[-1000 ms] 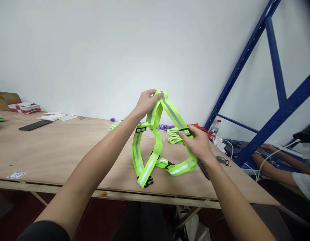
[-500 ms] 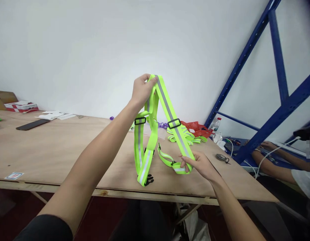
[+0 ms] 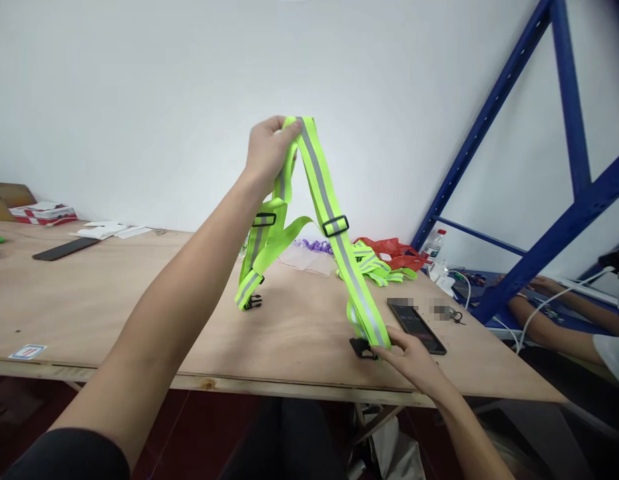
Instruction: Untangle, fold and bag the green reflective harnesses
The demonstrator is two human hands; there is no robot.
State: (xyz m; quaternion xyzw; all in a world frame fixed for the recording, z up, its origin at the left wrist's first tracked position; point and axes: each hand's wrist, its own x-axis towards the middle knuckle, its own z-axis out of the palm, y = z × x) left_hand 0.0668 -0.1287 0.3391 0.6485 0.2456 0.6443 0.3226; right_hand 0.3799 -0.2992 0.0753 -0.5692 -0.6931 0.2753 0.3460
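Observation:
My left hand [image 3: 272, 148] is closed on the top of a neon-yellow reflective harness [image 3: 317, 163] with a grey stripe and holds it up above the table. Its straps hang apart, each carrying a black slider buckle [image 3: 335, 226]. The left strap ends in a black prong clip [image 3: 253, 302] hanging over the tabletop. Down at the right strap's lower end, my right hand [image 3: 409, 357] pinches the webbing beside a black buckle [image 3: 362, 348]. Part of its grip is hidden.
A phone [image 3: 417, 327] lies right of the harness. Behind are more reflective straps [image 3: 377, 267], a red plastic bag [image 3: 397, 255] and a bottle [image 3: 433, 245]. A blue metal frame [image 3: 489, 113] rises at right, near another person's arms [image 3: 544, 323]. A dark flat strip [image 3: 65, 249] lies left.
My left hand has raised the harness up and to the left. My right hand has moved lower, drawing the right strap down and straighter. The phone has come into view.

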